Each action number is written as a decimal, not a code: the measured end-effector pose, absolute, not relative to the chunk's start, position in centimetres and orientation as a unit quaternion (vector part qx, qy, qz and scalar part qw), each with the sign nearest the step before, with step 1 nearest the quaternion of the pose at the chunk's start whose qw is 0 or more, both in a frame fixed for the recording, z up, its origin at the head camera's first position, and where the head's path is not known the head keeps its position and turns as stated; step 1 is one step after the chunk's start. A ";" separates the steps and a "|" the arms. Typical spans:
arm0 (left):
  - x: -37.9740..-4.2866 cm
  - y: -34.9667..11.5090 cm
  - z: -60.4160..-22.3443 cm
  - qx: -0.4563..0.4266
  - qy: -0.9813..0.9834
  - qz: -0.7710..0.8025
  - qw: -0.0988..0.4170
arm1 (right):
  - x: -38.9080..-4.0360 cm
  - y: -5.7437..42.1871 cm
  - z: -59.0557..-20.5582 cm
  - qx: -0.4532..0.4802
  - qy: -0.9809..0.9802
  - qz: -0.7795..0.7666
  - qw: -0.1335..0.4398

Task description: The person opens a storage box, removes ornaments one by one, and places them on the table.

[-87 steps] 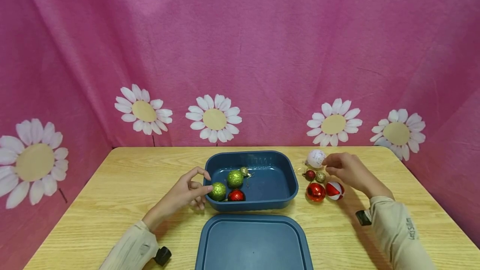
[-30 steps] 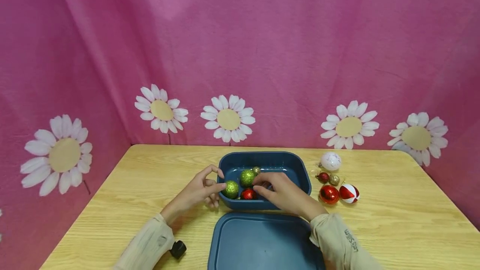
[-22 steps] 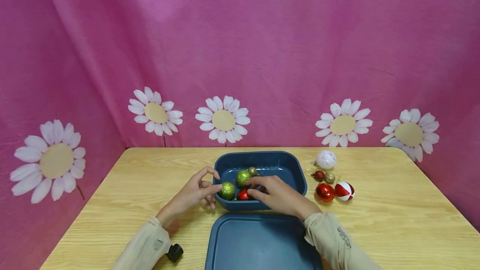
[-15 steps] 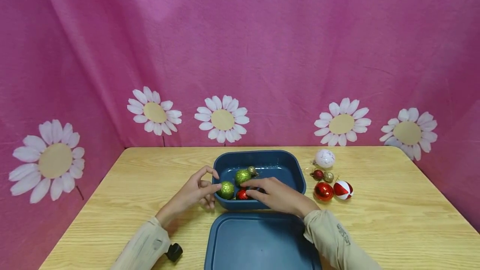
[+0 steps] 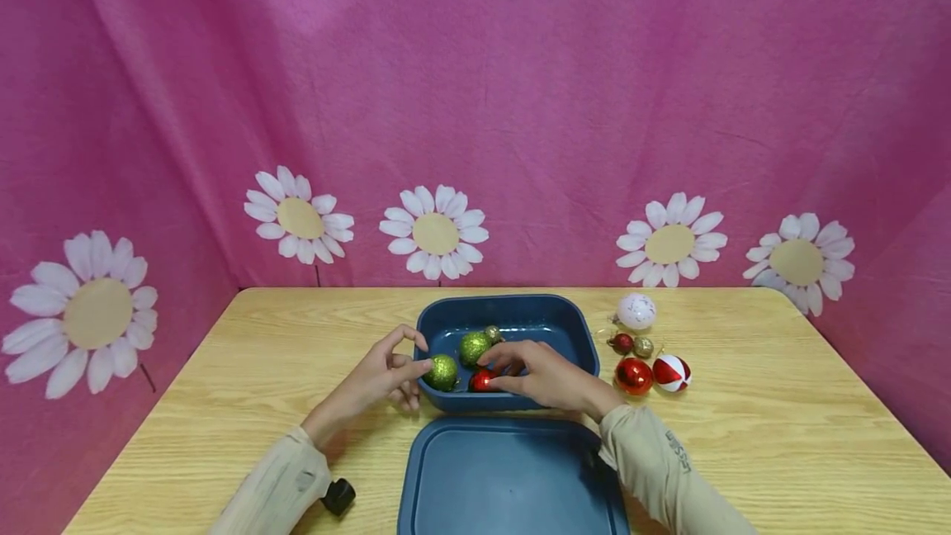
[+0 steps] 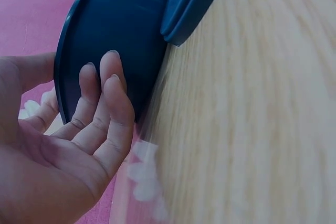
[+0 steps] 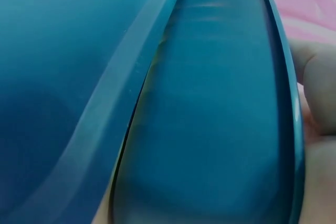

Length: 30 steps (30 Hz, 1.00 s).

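A dark blue plastic container (image 5: 513, 403) stands on the table, holding two glittery green Christmas balls (image 5: 474, 347), a red Christmas ball (image 5: 481, 380) and a small gold ball (image 5: 493, 333). My left hand (image 5: 382, 374) grips the container's left end: thumb and index finger reach over the rim, while the other fingers lie along the outer wall in the left wrist view. My right hand (image 5: 546, 374) is inside the container, with thumb and index finger around the red ball, partly hiding it. Outer fingers of this hand (image 7: 320, 98) show past the rim in the right wrist view.
A flat blue lid (image 5: 513, 477) lies in front of the container. To its right sit a white ball (image 5: 636, 311), a small red ball (image 5: 622, 343), a small gold ball (image 5: 643, 347), a shiny red ball (image 5: 634, 376) and a red-and-white ball (image 5: 672, 372). Pink cloth (image 5: 475, 106) hangs behind.
My right hand has moved left from the loose ornaments into the container. The red ball has shifted slightly right, away from the nearer green ball. My left hand stays at the container's end.
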State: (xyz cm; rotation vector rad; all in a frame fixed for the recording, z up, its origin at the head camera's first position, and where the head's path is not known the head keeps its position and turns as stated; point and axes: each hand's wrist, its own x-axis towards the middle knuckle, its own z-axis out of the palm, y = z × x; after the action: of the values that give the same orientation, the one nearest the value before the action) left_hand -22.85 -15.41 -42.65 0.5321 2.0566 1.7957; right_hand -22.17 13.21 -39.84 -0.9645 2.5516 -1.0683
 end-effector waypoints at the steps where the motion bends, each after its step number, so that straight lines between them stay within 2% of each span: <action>1: -22.9 -15.4 -42.6 0.189 0.727 0.635 0.179 | -22.2 13.2 -39.8 -0.325 0.868 -0.359 0.110; 4: -22.9 -15.5 -42.6 0.192 0.725 0.636 0.179 | -22.3 13.2 -39.8 -0.317 0.870 -0.359 0.117; 11: -22.9 -15.6 -42.7 0.191 0.727 0.635 0.177 | -22.5 13.7 -40.0 -0.303 0.859 -0.402 0.093; 20: -23.0 -15.5 -42.9 0.194 0.728 0.633 0.177 | -22.8 14.5 -39.9 -0.282 0.826 -0.477 0.107; 30: -22.8 -15.5 -42.6 0.193 0.733 0.628 0.176 | -22.3 15.5 -38.3 -0.276 0.809 -0.511 0.092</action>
State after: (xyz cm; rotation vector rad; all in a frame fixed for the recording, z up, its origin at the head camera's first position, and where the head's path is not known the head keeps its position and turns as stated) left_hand -22.83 -15.46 -42.64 0.5472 2.0771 1.7778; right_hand -22.28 15.47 -38.32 -0.8192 2.4024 -1.5180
